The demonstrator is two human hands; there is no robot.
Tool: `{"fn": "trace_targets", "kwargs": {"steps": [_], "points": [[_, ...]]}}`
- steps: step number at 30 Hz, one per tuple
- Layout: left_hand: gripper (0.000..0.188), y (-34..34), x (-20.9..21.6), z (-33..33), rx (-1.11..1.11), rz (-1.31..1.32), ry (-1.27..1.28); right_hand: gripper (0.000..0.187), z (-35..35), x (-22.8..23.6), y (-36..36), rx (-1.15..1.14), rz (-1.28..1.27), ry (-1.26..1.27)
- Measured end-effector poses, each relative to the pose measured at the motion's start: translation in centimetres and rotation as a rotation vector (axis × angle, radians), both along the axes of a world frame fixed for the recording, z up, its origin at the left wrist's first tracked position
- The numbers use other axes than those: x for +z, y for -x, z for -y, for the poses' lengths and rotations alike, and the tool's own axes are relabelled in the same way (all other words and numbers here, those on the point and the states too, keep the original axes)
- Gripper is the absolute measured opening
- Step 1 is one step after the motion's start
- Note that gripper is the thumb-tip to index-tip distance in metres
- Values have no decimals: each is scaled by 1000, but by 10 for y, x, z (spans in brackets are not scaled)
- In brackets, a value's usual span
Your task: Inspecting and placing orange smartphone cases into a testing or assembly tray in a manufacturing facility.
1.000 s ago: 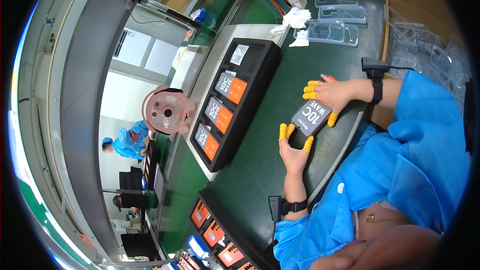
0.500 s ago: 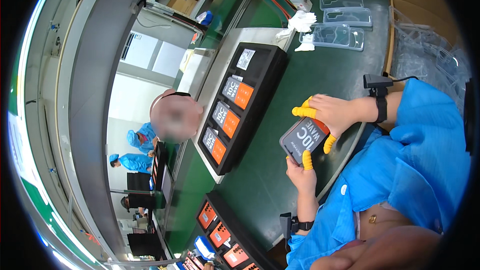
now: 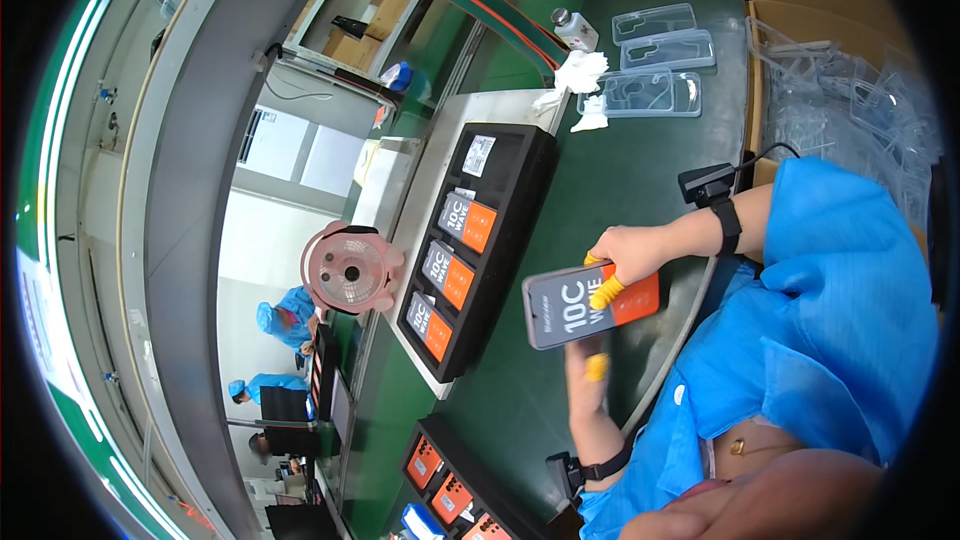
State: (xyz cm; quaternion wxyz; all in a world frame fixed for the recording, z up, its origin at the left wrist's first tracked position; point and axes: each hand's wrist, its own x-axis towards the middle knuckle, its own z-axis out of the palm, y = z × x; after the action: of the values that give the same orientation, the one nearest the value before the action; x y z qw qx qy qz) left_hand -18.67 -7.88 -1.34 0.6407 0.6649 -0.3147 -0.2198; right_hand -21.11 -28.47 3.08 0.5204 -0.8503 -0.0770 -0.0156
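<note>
A smartphone (image 3: pixel 556 312) with a grey and orange printed sheet across its face is held over the green table. My right hand (image 3: pixel 628 258), coming from the upper right, is closed around its upper edge, with yellow finger cots on the fingers. My left hand (image 3: pixel 588 372) is just below the phone's lower edge, smeared by motion. A yellow cot shows on it, but whether it touches the phone I cannot tell. To the left, a black tray (image 3: pixel 497 265) holds several similar grey-and-orange phones (image 3: pixel 447 275) in its slots; its top slot has a white label.
Clear plastic cases (image 3: pixel 668 48) lie at the upper right near a dispenser bottle (image 3: pixel 575 30) and white tissues (image 3: pixel 580 72). A carton of clear plastic pieces (image 3: pixel 835 100) stands beyond. Another black tray (image 3: pixel 470 470) sits at the bottom. A pink fan (image 3: pixel 350 268) stands behind the first tray; co-workers sit farther off.
The phone has turned to lie more level and shifted left in the view. My right hand has moved farther over its face, while my left hand has loosened from its corner and dropped lower.
</note>
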Motion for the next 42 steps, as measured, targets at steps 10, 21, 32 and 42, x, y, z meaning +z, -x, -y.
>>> {"fn": "trace_targets", "kwargs": {"steps": [10,21,32,42], "points": [[21,-16,-11,35,197,301,-228,45,-30,19,-22,-112,169,-317],[22,-92,-28,47,136,211,68,44,-18,27,-94,-228,526,-74],[28,-104,-37,48,271,70,-18,35,85,31,-292,-425,-188,559],[18,-106,-47,52,280,237,-5,28,84,82,-98,-588,731,574]]}}
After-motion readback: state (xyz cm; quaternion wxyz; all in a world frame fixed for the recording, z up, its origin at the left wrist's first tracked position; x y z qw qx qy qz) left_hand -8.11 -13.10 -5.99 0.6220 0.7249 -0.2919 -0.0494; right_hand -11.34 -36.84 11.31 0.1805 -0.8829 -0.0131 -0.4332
